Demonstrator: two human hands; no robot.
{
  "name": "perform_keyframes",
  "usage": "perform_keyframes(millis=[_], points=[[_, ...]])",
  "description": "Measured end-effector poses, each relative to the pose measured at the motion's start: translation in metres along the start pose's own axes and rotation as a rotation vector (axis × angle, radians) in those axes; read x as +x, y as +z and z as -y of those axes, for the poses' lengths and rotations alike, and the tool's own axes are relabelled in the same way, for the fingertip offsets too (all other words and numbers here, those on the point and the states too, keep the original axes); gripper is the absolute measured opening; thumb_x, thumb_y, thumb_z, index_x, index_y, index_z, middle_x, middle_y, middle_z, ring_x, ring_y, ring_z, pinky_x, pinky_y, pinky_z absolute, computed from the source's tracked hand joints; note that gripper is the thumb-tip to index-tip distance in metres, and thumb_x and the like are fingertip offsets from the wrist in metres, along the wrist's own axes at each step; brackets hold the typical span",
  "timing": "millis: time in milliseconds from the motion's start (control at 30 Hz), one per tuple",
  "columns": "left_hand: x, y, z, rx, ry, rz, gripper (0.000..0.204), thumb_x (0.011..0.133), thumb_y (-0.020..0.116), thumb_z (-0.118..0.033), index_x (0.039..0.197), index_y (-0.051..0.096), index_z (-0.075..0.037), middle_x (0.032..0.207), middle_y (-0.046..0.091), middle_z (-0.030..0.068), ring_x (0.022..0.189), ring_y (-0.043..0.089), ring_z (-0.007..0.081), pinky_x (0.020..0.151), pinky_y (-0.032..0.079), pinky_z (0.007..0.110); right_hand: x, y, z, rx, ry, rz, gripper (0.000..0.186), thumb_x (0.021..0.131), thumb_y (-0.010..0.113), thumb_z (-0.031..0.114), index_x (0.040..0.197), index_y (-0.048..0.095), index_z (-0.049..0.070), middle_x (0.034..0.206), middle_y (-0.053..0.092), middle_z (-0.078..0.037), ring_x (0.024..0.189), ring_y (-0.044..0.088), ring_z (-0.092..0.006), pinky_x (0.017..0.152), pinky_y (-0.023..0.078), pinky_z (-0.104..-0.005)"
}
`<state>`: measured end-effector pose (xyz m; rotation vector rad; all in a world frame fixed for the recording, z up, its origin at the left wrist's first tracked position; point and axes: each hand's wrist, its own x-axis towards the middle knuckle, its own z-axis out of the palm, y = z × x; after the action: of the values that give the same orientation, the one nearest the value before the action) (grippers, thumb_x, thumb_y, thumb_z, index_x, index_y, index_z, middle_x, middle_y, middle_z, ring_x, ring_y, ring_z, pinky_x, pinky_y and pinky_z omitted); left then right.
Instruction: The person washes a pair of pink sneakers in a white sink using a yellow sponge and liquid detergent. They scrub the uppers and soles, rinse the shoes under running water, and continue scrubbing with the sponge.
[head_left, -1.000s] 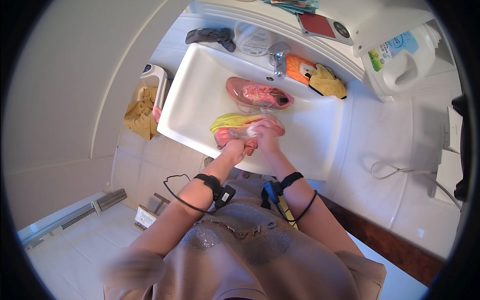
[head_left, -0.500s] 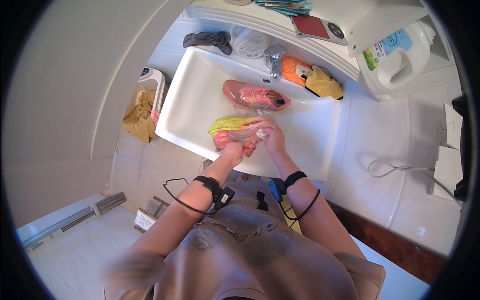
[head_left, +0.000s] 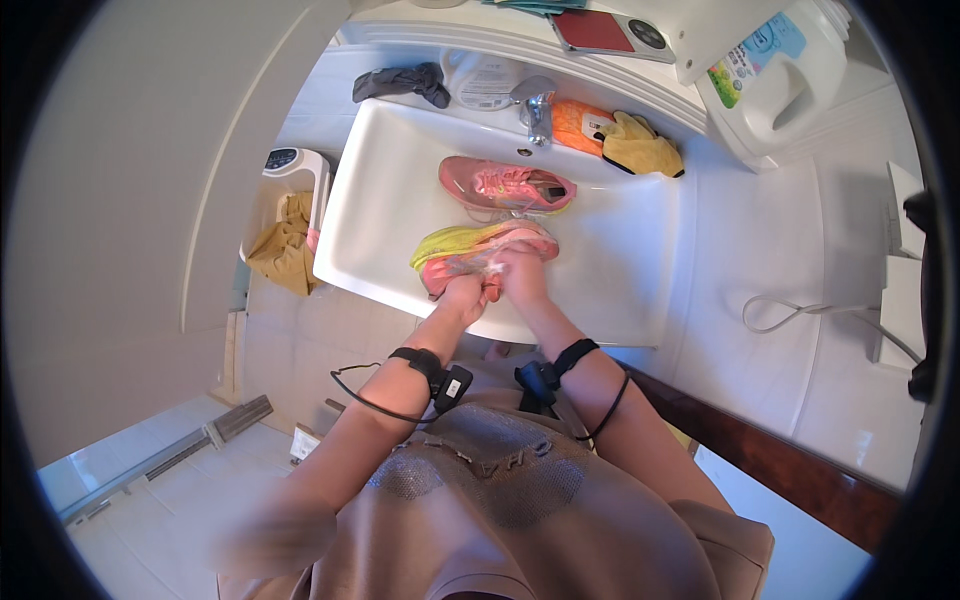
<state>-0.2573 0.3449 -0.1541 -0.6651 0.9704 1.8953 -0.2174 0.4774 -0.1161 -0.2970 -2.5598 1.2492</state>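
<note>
A pink running shoe [head_left: 442,268] with a yellow sole lies on its side in the near part of the white sink [head_left: 345,215]. My left hand [head_left: 462,297] is closed on its near edge, with a bit of pink material sticking out beside the fingers. Against the shoe's upper, my right hand [head_left: 522,278] is bent with fingers closed. Something small and white shows at its fingertips; whether it is foam or a cloth I cannot make out. The matching pink shoe [head_left: 505,186] rests farther back in the sink, sole away from me, laces showing.
Behind the sink are a chrome faucet [head_left: 538,112], a dark grey cloth [head_left: 402,84], a white bottle [head_left: 485,82], an orange packet [head_left: 578,127] and a yellow cloth [head_left: 642,147]. A phone [head_left: 610,34] and a large detergent jug [head_left: 775,85] occupy the shelf. Tan clothing [head_left: 285,250] hangs at left.
My right hand has slid left along the shoe, toward my left hand, and the white bit moved with it. My left hand keeps its hold. The whole view has shifted slightly.
</note>
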Motion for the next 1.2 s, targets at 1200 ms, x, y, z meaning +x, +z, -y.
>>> perform_keyframes(millis=[1200], points=[[-0.012, 0.014, 0.000, 0.092, -0.001, -0.078, 0.023, 0.098, 0.035, 0.001, 0.113, 0.051, 0.000, 0.091, 0.062, 0.0134, 0.065, 0.060, 0.0209, 0.049, 0.046, 0.029, 0.047, -0.003, 0.007, -0.328, 0.013, 0.076, 0.014, 0.070, 0.070, 0.007, 0.084, 0.068, 0.010, 0.099, 0.063, -0.012, 0.099, 0.059, -0.0346, 0.088, 0.049, -0.0423]])
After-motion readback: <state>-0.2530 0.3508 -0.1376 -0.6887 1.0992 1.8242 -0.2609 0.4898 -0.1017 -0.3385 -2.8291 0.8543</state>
